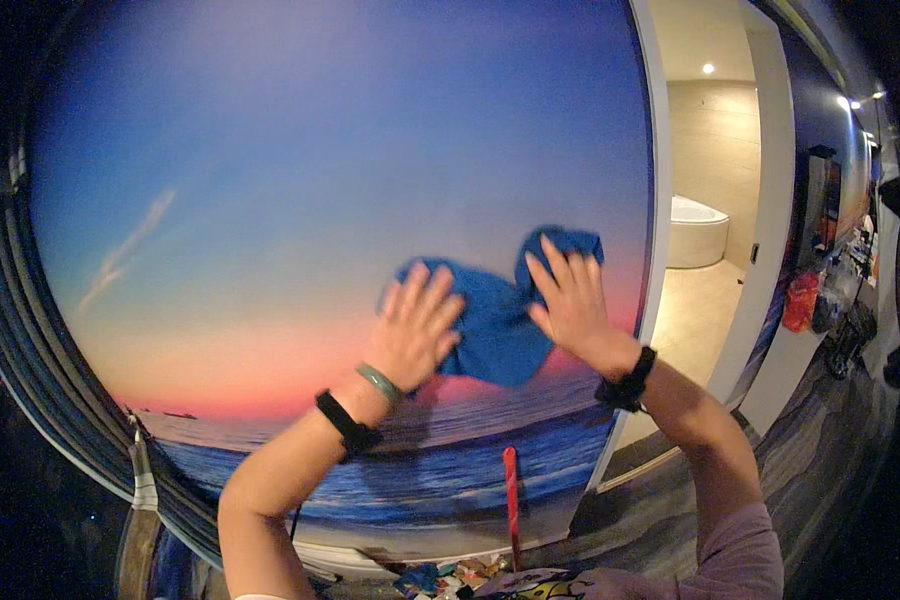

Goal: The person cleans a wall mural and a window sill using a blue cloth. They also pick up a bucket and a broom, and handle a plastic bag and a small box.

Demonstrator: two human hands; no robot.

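A blue cloth (495, 322) lies bunched against a wall mural of a sunset sea (330, 187). My left hand (418, 326) presses flat on the cloth's left part, fingers spread, slightly blurred. On its upper right part rests my right hand (574, 300), palm to the wall and fingers apart. Both wrists carry black bands; a green bangle (379, 381) is on the left one. Below the cloth, a red stick or handle (511, 495) stands upright in front of the mural.
Right of the mural, a doorway shows a corner bathtub (697, 229). A gathered curtain (30, 292) hangs at left. Mixed small items (457, 577) lie low by my body. Bags, one of them red (801, 301), are along the far right wall.
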